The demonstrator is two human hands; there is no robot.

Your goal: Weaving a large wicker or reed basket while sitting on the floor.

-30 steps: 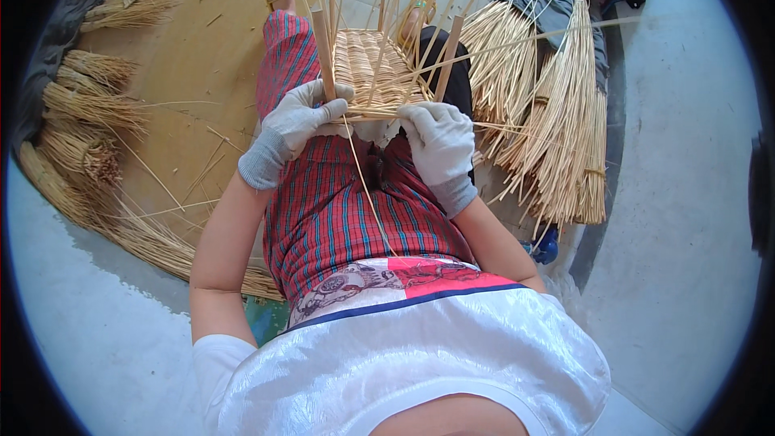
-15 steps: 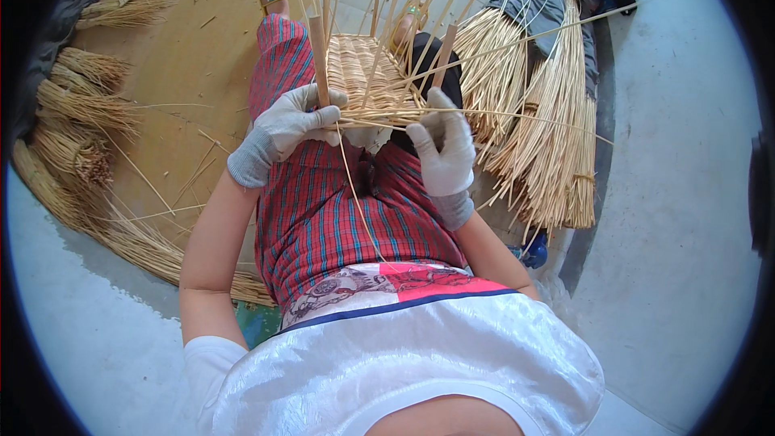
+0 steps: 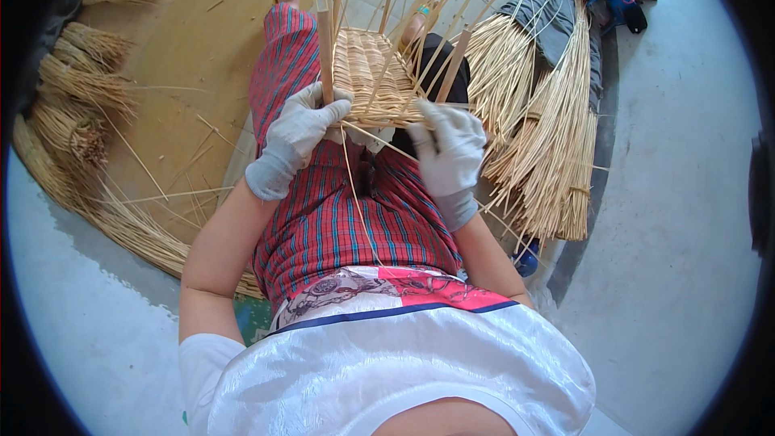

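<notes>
A partly woven straw basket (image 3: 371,73) with long upright strands and wooden stakes lies over my legs. My left hand (image 3: 299,133), in a pale knit glove, is closed on its near left corner, thumb on the woven edge beside a wooden stake (image 3: 325,56). My right hand (image 3: 452,149), gloved too, is at the near right corner by another stake (image 3: 454,64). Its thumb and forefinger are apart, close to the weave; the other fingers are partly hidden. A loose strand (image 3: 379,139) slants from the near edge under my right hand. Another thin strand (image 3: 355,186) hangs toward my lap.
Bundles of straw (image 3: 549,137) lie on grey cloth (image 3: 553,16) at the right. More bundles (image 3: 81,105) and long straw stalks (image 3: 145,230) line the left side. Loose bits are scattered over the tan floor mat (image 3: 186,48). A blue object (image 3: 526,258) sits near my right elbow.
The long strand that stretched right across the near edge now slants down and right beneath my right hand. My right hand has turned inward over the corner. My left hand keeps its grip.
</notes>
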